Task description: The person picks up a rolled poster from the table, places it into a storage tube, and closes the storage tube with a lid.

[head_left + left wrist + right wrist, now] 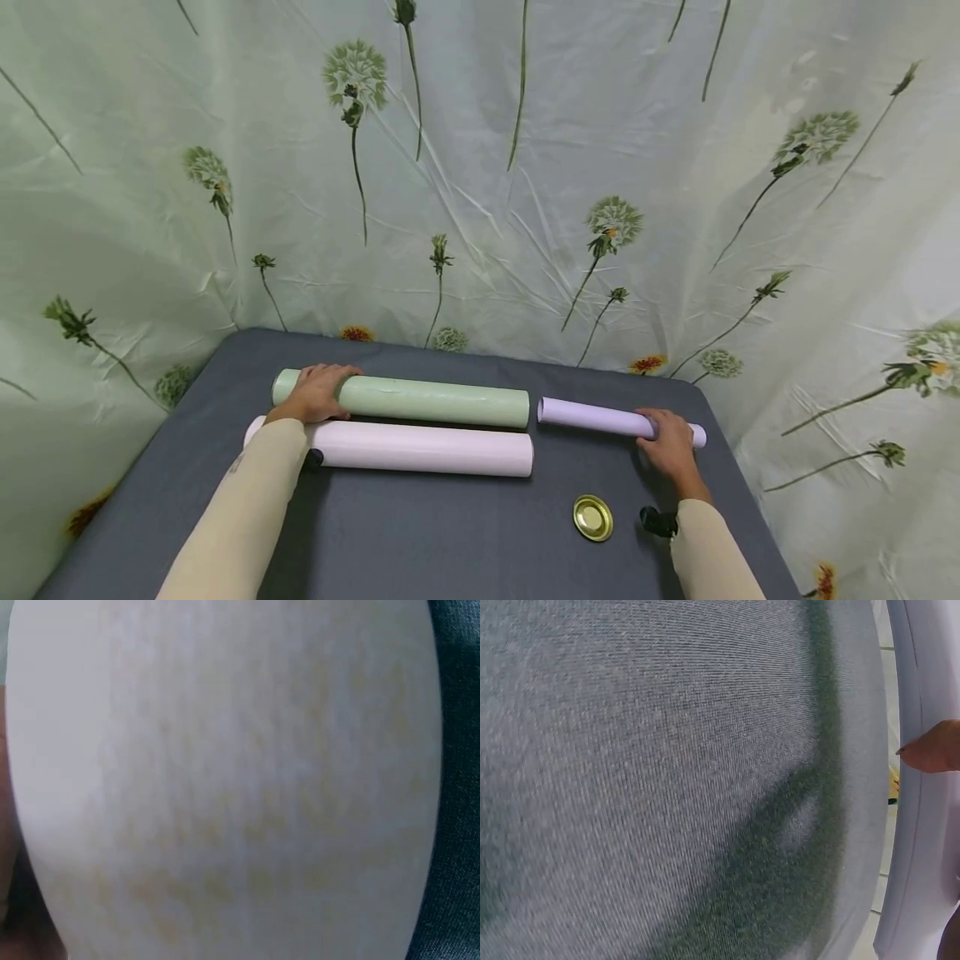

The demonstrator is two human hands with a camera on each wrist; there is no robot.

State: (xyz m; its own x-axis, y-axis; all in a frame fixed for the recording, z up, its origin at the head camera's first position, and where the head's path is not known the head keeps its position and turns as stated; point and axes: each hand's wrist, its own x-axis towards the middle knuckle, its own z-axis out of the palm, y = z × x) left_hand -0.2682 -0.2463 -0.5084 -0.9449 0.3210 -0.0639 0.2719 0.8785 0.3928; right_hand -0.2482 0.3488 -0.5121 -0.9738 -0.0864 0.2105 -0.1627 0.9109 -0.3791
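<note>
A pale green roll (435,402) lies lengthwise on the grey-covered table. Near its left end my left hand (318,393) grips it, fingers over the top and thumb on the near side. Just in front of it a pale pink roll (427,448) passes under my left forearm; its pale surface (240,780) fills the left wrist view, blurred. To the right, my right hand (667,442) holds a thinner lilac roll (592,416) close to its right end. In the right wrist view a thumb (934,746) presses the lilac roll (922,840).
A round gold lid (592,518) lies on the table (450,533), left of my right forearm. Behind the table hangs a pale curtain (480,183) printed with dandelions. The table's right edge runs close to my right hand.
</note>
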